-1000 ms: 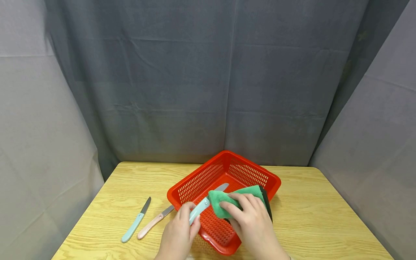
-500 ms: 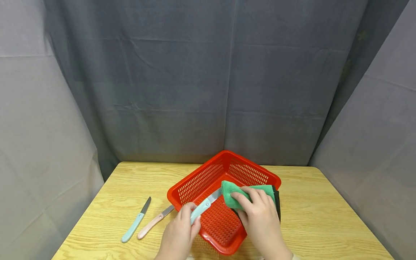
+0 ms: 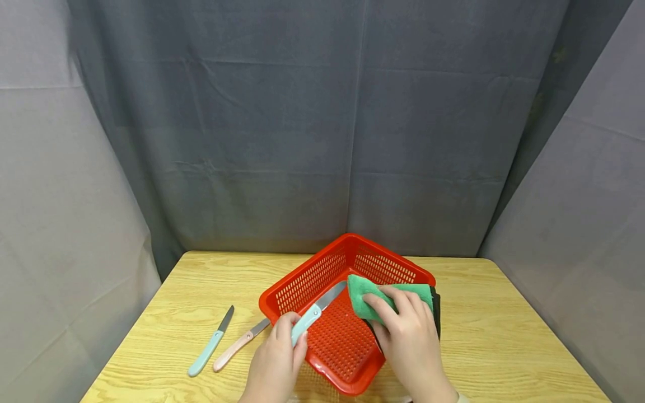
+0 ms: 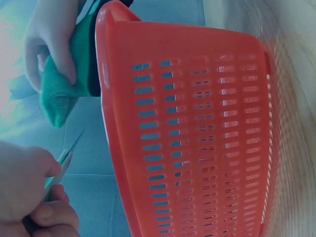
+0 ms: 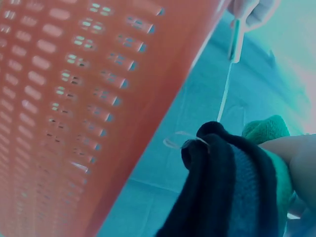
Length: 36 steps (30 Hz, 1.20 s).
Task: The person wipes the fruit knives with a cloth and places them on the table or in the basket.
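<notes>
1. Your left hand (image 3: 276,355) is low in the middle of the head view. Its grip is closed around the handle of a light blue knife (image 3: 305,324).
2. That knife points up and to the right, with its shiny blade over the red basket (image 3: 302,270).
3. Your right hand (image 3: 410,338) is low and a bit right of the middle. Its grip holds a folded green cloth (image 3: 365,298) with dark edges. The fingers lie on top of the cloth.
4. The tip of the blade is just beside the left end of the cloth. In the left wrist view you can see a gap between them.
5. The basket sits a little right of the middle of the frame, turned like a diamond. It has small holes all over its sides.
6. Two more knives lie at the lower left on the yellow wooden surface (image 3: 151,341). One is a second blue knife (image 3: 205,354). Next to it is a pink knife (image 3: 234,351), and its blade reaches the left side of the basket. You cannot tell if they touch.
7. A dark gray curtain (image 3: 252,140) hangs across the back, at the top of the frame.
</notes>
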Motion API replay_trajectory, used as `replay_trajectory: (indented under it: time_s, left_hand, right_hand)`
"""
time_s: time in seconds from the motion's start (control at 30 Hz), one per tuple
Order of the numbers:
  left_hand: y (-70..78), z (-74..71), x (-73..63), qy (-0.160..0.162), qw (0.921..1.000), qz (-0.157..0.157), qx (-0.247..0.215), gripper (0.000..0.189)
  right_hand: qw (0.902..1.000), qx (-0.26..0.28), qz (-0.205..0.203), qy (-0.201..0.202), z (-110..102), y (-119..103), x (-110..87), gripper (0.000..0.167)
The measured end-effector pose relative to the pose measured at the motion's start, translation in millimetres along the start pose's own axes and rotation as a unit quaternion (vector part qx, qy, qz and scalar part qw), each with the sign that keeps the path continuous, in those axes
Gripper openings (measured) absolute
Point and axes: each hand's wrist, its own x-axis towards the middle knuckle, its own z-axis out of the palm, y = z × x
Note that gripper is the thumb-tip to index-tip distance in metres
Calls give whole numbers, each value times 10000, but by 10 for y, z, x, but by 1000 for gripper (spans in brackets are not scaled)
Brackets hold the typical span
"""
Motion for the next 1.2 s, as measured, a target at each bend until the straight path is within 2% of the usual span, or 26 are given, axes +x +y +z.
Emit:
replay_trajectory:
  time_s: [0.13, 0.3, 0.53, 0.83, 1.2]
  left_hand:
    - [-6, 8, 0, -10, 10000, -32, 33, 30]
    - [-12, 16, -2, 30, 10000, -4, 36, 30]
    - [-9, 16, -7, 149, 9998, 140, 29, 30]
    - [-6, 27, -21, 312, 9989, 336, 71, 32]
    - [26, -4, -30, 249, 9990, 373, -16, 33]
  right_hand:
    - [9992, 275, -293, 49, -32, -79, 7, 49]
    - [9975, 366, -604, -38, -37, -155, -6, 42]
    - [9962, 359, -783, -139, -4, -205, -25, 37]
    - [9961, 328, -723, -394, 43, -211, -62, 39]
    - [9982, 270, -493, -185, 66, -161, -54, 49]
